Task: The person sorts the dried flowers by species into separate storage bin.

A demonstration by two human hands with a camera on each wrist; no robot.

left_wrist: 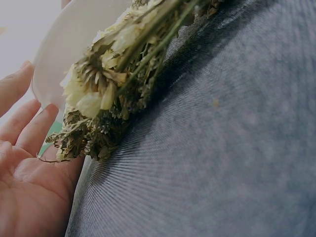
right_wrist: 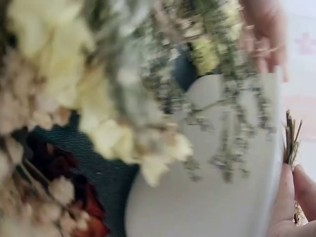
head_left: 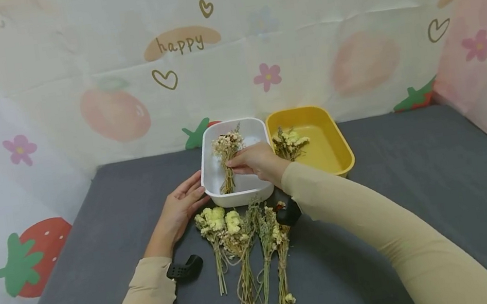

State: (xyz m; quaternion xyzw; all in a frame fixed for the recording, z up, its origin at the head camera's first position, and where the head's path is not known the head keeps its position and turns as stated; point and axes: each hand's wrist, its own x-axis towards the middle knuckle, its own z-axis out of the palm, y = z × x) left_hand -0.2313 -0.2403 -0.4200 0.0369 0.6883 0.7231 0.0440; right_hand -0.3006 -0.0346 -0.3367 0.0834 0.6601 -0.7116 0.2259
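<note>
My right hand (head_left: 256, 161) pinches a small bunch of dried flowers (head_left: 226, 146) by its stems, over the inside of the white tray (head_left: 240, 198). Its pale blossoms point toward the back and its stems toward me. The right wrist view shows the stem ends (right_wrist: 292, 143) poking up past the thumb and finger, behind the tray's side. My left hand (head_left: 179, 206) rests its straight fingertips against the tray's left side. Close by the left palm in the left wrist view are the yellow heads of a dried bunch (left_wrist: 94, 98).
Several dried bunches (head_left: 241, 235) lie in a row in front of the white tray, stems toward me. A yellow tray (head_left: 347, 153) stands at its right with another dried bunch (head_left: 289, 143) inside. Grey cloth (head_left: 97, 245) covers the table; a printed curtain (head_left: 230, 60) hangs behind.
</note>
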